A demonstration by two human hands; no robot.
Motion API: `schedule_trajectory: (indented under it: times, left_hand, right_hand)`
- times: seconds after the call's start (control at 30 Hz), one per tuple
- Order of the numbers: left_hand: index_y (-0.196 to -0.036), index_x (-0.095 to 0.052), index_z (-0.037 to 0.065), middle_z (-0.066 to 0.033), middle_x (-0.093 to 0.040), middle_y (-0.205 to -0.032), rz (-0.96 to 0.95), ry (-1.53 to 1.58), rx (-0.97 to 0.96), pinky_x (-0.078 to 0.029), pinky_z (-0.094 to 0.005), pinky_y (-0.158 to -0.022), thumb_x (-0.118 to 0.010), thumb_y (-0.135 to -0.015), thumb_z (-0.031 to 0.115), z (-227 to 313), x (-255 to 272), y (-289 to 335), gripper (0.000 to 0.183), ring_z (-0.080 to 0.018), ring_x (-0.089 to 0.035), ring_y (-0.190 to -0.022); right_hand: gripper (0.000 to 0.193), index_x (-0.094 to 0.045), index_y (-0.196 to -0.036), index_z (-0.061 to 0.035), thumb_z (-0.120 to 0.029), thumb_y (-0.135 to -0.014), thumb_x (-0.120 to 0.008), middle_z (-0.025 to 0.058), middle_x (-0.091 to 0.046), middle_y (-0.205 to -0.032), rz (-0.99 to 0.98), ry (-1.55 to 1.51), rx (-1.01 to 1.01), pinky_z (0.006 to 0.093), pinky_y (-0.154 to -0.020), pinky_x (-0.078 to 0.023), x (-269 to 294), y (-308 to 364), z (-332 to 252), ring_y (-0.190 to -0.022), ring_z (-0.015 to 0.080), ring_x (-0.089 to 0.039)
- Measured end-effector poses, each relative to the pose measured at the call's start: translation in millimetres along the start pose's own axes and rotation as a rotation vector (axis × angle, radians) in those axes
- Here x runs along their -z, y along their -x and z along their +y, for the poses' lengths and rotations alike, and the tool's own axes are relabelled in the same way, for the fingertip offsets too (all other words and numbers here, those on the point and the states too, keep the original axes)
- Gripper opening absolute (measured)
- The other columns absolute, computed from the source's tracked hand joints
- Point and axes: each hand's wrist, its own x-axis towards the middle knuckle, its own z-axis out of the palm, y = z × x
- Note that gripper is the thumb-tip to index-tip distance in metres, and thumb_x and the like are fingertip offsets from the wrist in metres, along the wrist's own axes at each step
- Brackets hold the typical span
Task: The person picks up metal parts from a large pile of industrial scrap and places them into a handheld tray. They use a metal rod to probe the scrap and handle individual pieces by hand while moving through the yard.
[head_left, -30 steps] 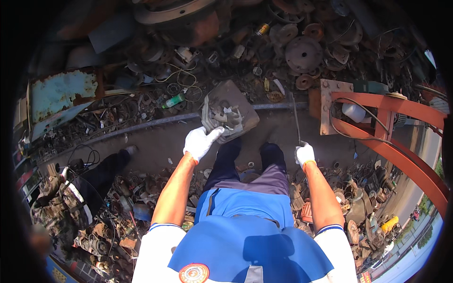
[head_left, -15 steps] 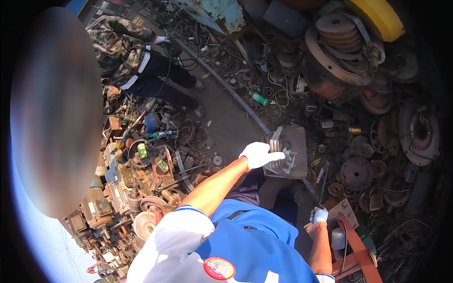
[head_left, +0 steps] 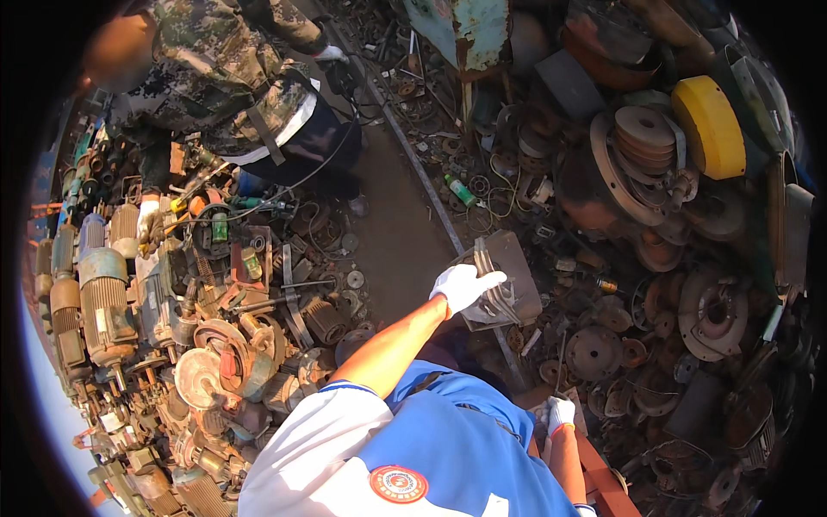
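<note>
The left grip (head_left: 465,287) is narrow, curled around some bent grey metal strips (head_left: 500,302), with the thumb lying over them. The strips sit right at its fingers, over a flat brown block (head_left: 525,277) just to the right of that grip. I can't tell what holds the block up. The right grip (head_left: 558,414) is nearer the body and looks closed on a thin rod (head_left: 562,358), which points up and away from it. A red metal frame (head_left: 599,474) is just below that grip.

The strips could slide apart and fall if the thumb lets up, because they look loose. If the block is not held well, it could tip and drop near the feet. The rod could catch on the round metal disc (head_left: 594,352) just past the right grip if it swings that way. A worker in a spotted jacket (head_left: 228,82) is well apart, up and left of the left grip, near a long cable (head_left: 323,164); a foot could trip on it.
</note>
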Motion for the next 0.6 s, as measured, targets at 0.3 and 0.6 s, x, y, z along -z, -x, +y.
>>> schedule_trajectory:
  times: [0.3,0.6]
  left_hand:
    - [-0.076,-0.071,-0.006,-0.0226,-0.07,-0.076,0.111,0.189,0.092,-0.05,-0.0473,-0.072,-0.071,-0.087,0.072,-15.8,14.2,-27.7,0.079,-0.0326,-0.066,-0.072]
    - [-0.086,-0.073,-0.005,-0.0247,-0.072,-0.088,0.231,0.274,0.209,-0.052,-0.0477,-0.079,-0.068,-0.087,0.073,-31.5,8.6,-77.6,0.079,-0.038,-0.07,-0.088]
  right_hand:
    - [0.044,-0.059,-0.141,-0.0043,-0.002,-0.097,-0.057,0.004,-0.061,-0.072,0.06,0.166,0.152,0.0261,-0.041,-0.041,-55.1,87.8,-106.6,-0.047,0.0107,-0.05]
    - [0.05,-0.058,-0.146,0.0003,-0.003,-0.096,-0.059,0.0031,-0.065,-0.077,-0.007,0.314,0.327,0.0257,-0.046,-0.044,-122.3,110.3,-179.2,-0.053,0.0085,-0.053]
